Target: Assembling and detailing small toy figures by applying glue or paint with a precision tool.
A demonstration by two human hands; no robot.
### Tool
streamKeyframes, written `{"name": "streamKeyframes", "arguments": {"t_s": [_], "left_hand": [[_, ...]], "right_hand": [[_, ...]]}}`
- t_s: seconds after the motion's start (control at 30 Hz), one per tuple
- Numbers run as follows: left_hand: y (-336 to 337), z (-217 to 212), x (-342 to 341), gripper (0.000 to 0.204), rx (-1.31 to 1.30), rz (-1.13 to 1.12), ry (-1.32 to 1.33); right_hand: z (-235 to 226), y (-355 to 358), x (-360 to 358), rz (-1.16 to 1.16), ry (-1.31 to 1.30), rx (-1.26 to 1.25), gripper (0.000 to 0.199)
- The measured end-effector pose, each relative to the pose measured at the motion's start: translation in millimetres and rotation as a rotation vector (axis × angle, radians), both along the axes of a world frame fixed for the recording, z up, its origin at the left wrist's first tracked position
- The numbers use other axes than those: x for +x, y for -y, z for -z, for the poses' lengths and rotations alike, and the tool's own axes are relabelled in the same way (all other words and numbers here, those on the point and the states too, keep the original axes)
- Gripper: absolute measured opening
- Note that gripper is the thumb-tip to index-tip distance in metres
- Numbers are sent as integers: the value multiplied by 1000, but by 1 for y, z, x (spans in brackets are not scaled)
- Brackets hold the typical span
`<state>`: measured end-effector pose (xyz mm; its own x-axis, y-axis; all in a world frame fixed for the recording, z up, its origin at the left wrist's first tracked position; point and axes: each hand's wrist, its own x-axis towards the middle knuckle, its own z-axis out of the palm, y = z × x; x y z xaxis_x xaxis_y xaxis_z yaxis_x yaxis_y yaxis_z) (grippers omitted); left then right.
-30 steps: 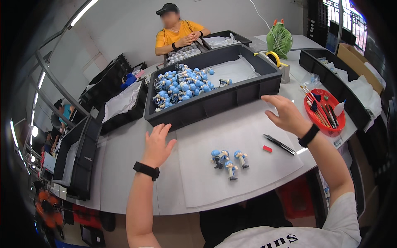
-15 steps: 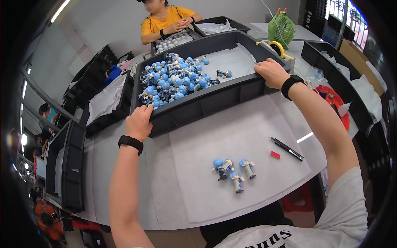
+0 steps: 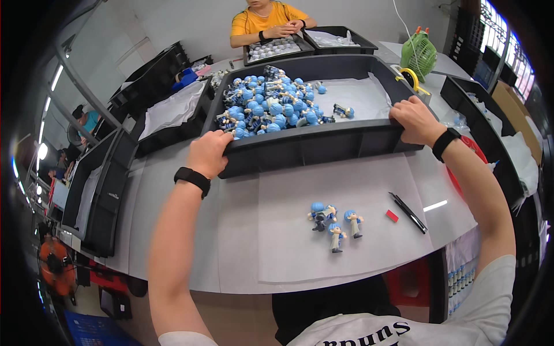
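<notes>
The left hand (image 3: pixel 209 154) has its grip closed on the near left corner of the dark grey tray (image 3: pixel 317 148); the right hand (image 3: pixel 416 121) clasps its rim by the near right corner; blue-haired figurines (image 3: pixel 271 106) are heaped in its left part; nearer, loose figurines (image 3: pixel 336 237), a red block (image 3: pixel 392 215) and a black pen (image 3: pixel 408 213) lie on the sheeted tabletop (image 3: pixel 173 230).

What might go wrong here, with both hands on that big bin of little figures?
If the dark plastic bin tilts, the blue-haired figurines heaped toward its left side might slide and scuff. Pulled closer, it could bump the loose figurines or the black pen lying in front of it. With the heap off to one side, the left hand may bear more weight than the right hand, making any lift lopsided.
</notes>
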<state>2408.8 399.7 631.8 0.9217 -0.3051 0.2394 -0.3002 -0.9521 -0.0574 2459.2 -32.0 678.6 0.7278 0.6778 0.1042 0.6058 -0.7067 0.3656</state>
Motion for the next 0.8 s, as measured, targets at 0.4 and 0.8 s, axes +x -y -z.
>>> {"name": "streamKeyframes", "arguments": {"t_s": [0.4,0.8], "left_hand": [[21,5,-37,58,-121,-55,74],[75,58,-205,48,-410,330,-404]], "right_hand": [[-30,48,-68,186,0,378,42],[48,40,-246,321,-312,670,22]]}}
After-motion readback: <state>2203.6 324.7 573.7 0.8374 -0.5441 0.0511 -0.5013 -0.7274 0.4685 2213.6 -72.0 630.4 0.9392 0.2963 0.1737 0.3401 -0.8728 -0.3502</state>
